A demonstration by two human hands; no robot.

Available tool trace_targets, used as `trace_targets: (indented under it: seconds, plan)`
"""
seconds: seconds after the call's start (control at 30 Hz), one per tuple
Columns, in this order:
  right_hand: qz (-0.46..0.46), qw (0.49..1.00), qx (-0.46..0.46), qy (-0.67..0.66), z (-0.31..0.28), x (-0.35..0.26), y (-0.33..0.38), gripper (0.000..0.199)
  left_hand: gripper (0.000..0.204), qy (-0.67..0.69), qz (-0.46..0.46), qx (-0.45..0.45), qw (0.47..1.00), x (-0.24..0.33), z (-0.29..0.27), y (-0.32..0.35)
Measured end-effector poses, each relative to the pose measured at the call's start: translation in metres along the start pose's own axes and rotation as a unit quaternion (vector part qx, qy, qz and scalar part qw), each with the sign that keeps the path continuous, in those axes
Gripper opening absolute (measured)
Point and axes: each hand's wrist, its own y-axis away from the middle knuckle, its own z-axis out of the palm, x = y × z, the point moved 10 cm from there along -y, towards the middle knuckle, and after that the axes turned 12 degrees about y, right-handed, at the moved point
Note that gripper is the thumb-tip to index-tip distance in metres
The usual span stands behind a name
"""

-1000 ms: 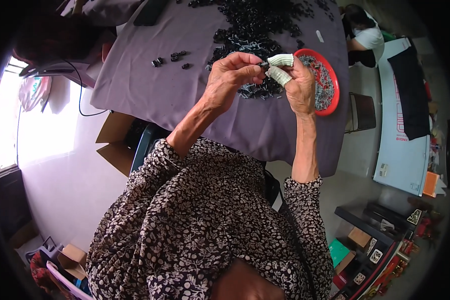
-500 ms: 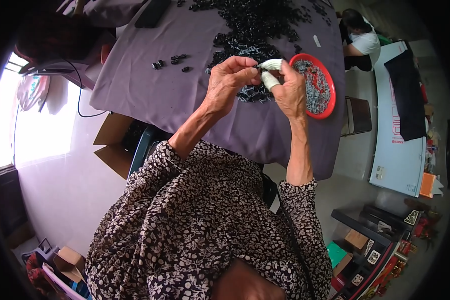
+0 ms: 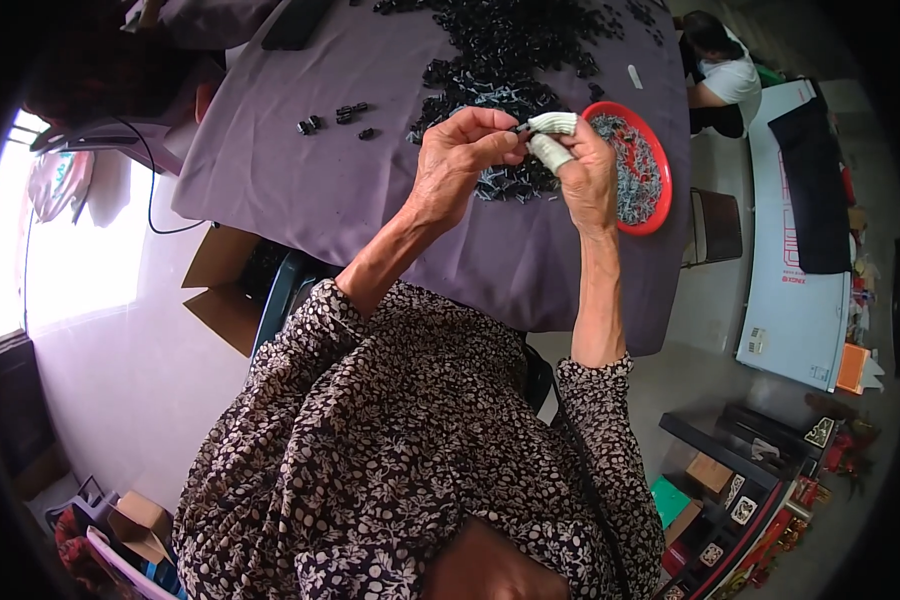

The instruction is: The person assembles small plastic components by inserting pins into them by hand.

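My left hand (image 3: 460, 155) pinches a small black part (image 3: 523, 133) between thumb and fingertips, over the table. Against its other side, my right hand (image 3: 582, 170) is closed with thumb and forefinger, both wrapped in white finger covers (image 3: 552, 152). The part is mostly hidden by the fingers, so its exact kind does not show. Just beyond and below the hands lies a heap of small black parts (image 3: 510, 50), with grey pieces (image 3: 500, 95) mixed in at its near end. Right of my right hand stands a red bowl (image 3: 660, 205) of small grey pieces (image 3: 630, 165).
Several loose black pieces (image 3: 345, 115) lie left of the heap on the purple-grey tablecloth (image 3: 270, 170). A dark flat object (image 3: 295, 25) rests at the far left, a white strip (image 3: 634, 76) at the right. Another person (image 3: 720, 75) sits beyond the table's right edge.
My right thumb and forefinger have drawn closer together on the small black part. Both hands stay at nearly the same place. The whole view has shifted very slightly.
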Motion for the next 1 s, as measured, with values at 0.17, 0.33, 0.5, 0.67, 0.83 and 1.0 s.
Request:
trace_targets:
  seconds: [0.17, 0.33, 0.5, 0.67, 0.83, 1.0]
  plan:
    - [-0.033, 0.944, 0.029, -0.328, -0.007, 0.011, -0.006, 0.013, 0.014, -0.005, 0.009, -0.034, 0.999, 0.002, 0.009, -0.004]
    - [-0.048, 0.938, 0.057, -0.339, -0.010, 0.009, -0.006, 0.013, 0.014, -0.003, 0.013, -0.027, 1.000, 0.001, 0.011, -0.002]
    - [-0.056, 0.954, 0.116, -0.270, -0.018, 0.003, -0.002, 0.015, 0.013, -0.020, 0.025, -0.029, 0.999, 0.002, 0.013, -0.004]
    - [-0.062, 0.957, 0.120, -0.257, -0.018, -0.005, -0.001, 0.016, 0.012, -0.048, 0.047, -0.027, 0.997, 0.006, 0.015, -0.004]
    - [-0.039, 0.976, 0.127, -0.175, -0.013, -0.004, 0.000, 0.018, 0.011, -0.038, 0.048, -0.023, 0.998, 0.006, 0.015, -0.003]
    - [-0.030, 0.985, 0.141, -0.091, -0.013, -0.007, 0.000, 0.017, 0.010, -0.057, 0.060, -0.014, 0.996, 0.008, 0.011, -0.004]
